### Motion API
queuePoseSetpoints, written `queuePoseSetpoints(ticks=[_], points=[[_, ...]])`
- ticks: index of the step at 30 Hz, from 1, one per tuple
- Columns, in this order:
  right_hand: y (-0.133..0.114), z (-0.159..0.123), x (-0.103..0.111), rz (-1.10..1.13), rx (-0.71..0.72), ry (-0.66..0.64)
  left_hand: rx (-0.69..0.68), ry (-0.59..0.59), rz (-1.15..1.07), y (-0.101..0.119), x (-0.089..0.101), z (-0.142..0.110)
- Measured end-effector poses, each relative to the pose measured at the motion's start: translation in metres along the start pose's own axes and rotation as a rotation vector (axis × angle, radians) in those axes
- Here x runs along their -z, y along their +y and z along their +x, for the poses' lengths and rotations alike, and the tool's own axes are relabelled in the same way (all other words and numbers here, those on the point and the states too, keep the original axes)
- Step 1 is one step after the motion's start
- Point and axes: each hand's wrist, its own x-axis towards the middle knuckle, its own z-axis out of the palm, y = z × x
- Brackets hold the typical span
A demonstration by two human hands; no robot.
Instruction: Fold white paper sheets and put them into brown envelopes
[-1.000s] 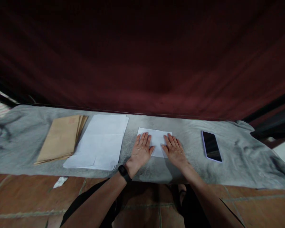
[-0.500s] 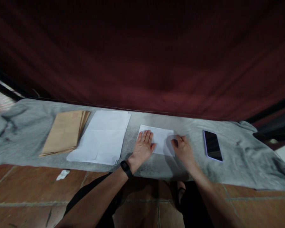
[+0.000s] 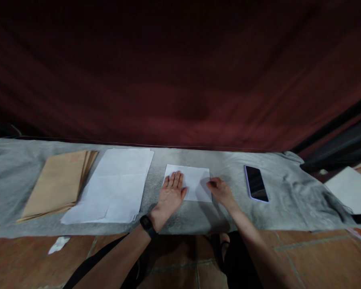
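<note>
A small white sheet of paper, seemingly folded (image 3: 197,180), lies flat on the grey cloth in front of me. My left hand (image 3: 171,192) presses on its left part, palm down with the fingers stretched out; a dark watch band sits on that wrist. At the paper's right edge, the bent fingers and thumb of my right hand (image 3: 221,192) come together in a pinch on the edge. The fingertips are partly in shadow. To the left of my left hand is a stack of larger white paper sheets (image 3: 117,184), slightly fanned at the bottom.
Brown paper envelopes (image 3: 57,180) lie piled at the far left. A phone in a lilac case (image 3: 256,184) rests to the right of my right hand. The grey cloth (image 3: 291,200) is wrinkled at its right end. A dark red curtain (image 3: 180,100) hangs behind.
The view has shifted, so the things on the cloth appear further left. My left hand stays flat on the paper; my right fingers have drawn closer together at its right edge.
</note>
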Motion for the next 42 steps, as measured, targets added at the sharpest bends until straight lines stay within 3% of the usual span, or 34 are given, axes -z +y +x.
queuePoseSetpoints(ticks=[11, 19, 25, 28, 34, 36, 42], points=[[-0.004, 0.005, 0.004, 0.180, 0.011, -0.024, 0.016, -0.025, -0.010, 0.000, 0.003, 0.001], [-0.018, -0.005, 0.005, 0.735, -0.049, -0.267, 0.020, -0.011, -0.045, -0.002, 0.003, 0.001], [-0.019, -0.003, 0.010, 0.867, -0.127, -0.221, 0.087, -0.029, -0.070, -0.008, 0.002, 0.003], [-0.022, 0.002, 0.019, 0.870, -0.118, -0.127, 0.150, -0.019, -0.036, -0.014, 0.004, 0.006], [-0.029, -0.001, 0.040, 0.681, 0.129, 0.335, 0.206, 0.032, -0.016, -0.024, 0.013, 0.011], [-0.030, -0.006, 0.042, 0.532, 0.239, 0.421, 0.217, 0.038, -0.037, -0.024, 0.016, 0.011], [-0.036, -0.030, 0.033, 0.113, 0.769, 0.252, 0.310, 0.079, -0.290, -0.037, 0.024, 0.015]])
